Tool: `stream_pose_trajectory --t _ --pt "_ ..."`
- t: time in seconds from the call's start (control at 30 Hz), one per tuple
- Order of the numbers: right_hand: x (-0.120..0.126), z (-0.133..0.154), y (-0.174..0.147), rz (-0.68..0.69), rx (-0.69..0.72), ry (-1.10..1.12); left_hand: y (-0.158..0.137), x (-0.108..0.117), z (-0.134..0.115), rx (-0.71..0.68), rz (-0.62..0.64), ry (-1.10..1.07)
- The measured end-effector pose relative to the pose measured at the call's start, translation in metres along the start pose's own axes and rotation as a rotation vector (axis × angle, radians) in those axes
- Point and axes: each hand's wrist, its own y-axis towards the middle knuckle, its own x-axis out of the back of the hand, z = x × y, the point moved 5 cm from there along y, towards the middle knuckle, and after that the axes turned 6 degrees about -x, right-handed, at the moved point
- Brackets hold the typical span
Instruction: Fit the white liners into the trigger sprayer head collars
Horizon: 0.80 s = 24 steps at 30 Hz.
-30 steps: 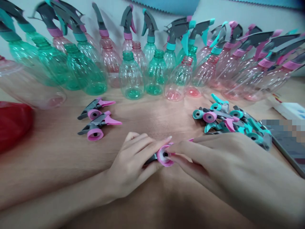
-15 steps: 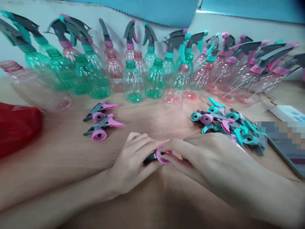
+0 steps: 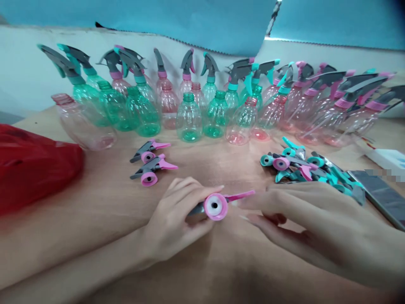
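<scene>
My left hand (image 3: 179, 213) grips a grey and pink trigger spray head (image 3: 215, 206), its round pink collar turned up towards me. A white ring with a dark hole shows inside that collar, and the pink trigger points right. Just beyond the trigger, my right hand (image 3: 303, 223) hovers with thumb and fingers apart, and nothing shows between them. Two more pink spray heads (image 3: 149, 179) lie side by side on the table beyond my left hand. Behind my right hand is a pile of teal and pink spray heads (image 3: 303, 162), partly hidden by it.
Rows of clear green and pink bottles (image 3: 189, 122) stand along the wall, several topped with spray heads. A red plastic bag (image 3: 34, 169) lies at the left. On the right are a dark flat device (image 3: 379, 194) and a white box (image 3: 387, 162).
My right hand has drawn back to the right, its fingers coming out of the pink collar. The left hand keeps hold of the spray head. The camera view has shifted a little.
</scene>
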Motion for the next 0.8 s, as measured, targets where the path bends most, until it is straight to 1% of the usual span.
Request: stream_pose_trajectory --t 0.07,0.13,0.23,0.27,0.3,0.33,0.37,0.4,0.47,0.57,0.67,0.8 --pt "-0.001 -0.006 -0.003 -0.007 -0.028 -0.044 -0.007 0.012 0.004 -0.029 0.000 0.094" --pt "-0.005 -0.011 -0.005 0.001 -0.042 -0.069 -0.014 0.029 0.011 -0.027 -0.020 0.216" --pt "-0.010 -0.013 -0.003 -0.035 0.015 -0.065 -0.021 0.058 0.028 0.072 -0.073 0.405" --pt "-0.011 -0.013 -0.002 -0.065 0.040 -0.065 -0.023 0.070 0.037 0.161 -0.111 0.488" --pt "-0.012 -0.013 -0.001 -0.097 0.058 -0.070 -0.025 0.081 0.045 0.210 -0.158 0.563" --pt "-0.013 -0.013 0.001 -0.122 0.069 -0.080 -0.027 0.091 0.052 0.232 -0.211 0.636" --pt "-0.015 -0.014 0.003 -0.136 0.072 -0.089 -0.027 0.097 0.060 0.238 -0.217 0.658" --pt "-0.017 -0.016 0.005 -0.142 0.071 -0.102 -0.028 0.100 0.069 0.236 -0.195 0.671" --pt "-0.023 -0.020 0.010 -0.122 0.067 -0.127 -0.029 0.099 0.089 0.226 -0.063 0.698" --pt "-0.031 -0.027 0.013 -0.089 0.053 -0.157 -0.031 0.096 0.111 0.242 0.029 0.692" --pt "-0.036 -0.036 0.011 -0.068 0.035 -0.170 -0.033 0.092 0.121 0.243 0.116 0.648" --pt "-0.040 -0.048 0.003 -0.027 0.005 -0.172 -0.037 0.087 0.122 0.208 0.252 0.553"
